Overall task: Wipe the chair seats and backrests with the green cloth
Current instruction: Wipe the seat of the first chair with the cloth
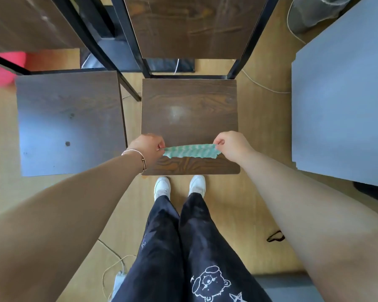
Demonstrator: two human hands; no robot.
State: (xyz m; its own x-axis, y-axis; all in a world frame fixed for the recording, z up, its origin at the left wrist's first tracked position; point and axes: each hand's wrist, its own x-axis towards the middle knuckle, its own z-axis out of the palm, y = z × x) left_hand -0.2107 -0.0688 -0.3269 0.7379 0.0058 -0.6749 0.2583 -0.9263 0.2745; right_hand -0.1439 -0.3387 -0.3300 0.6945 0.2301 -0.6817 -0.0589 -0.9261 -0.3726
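**Cloth stretched between both hands over the middle seat; wiping stroke not yet begun**

We find the green cloth [189, 151] drawn out as a narrow band between the two hands, over the front part of the middle seat [189, 101]. The left hand [150, 147], with a bracelet [138, 156] at the wrist, pinches one end between thumb and curled fingers. The right hand [231, 146] pinches the other end in the same way. We cannot tell from this view whether the cloth rests on the wood or hangs just above it.

The middle seat shows a pale smear [176, 114] near its centre, beyond the cloth. The middle backrest [190, 29] stands behind it. The left seat [70, 123] lies just beside, and a grey table [340, 105] stands to the right.

In our judgement the step in hand is readying the cloth, by spreading or folding it, ahead of a wipe on the middle seat. We rate the task as early, since no surface here can be confirmed clean. The next move calls for the cloth to be laid flat or gathered under one palm. It should then be pressed to the wood and drawn across the smear, edge to edge. A cloth held by its ends alone gives little pressure, and we would correct that before the backrest and the left seat are taken.
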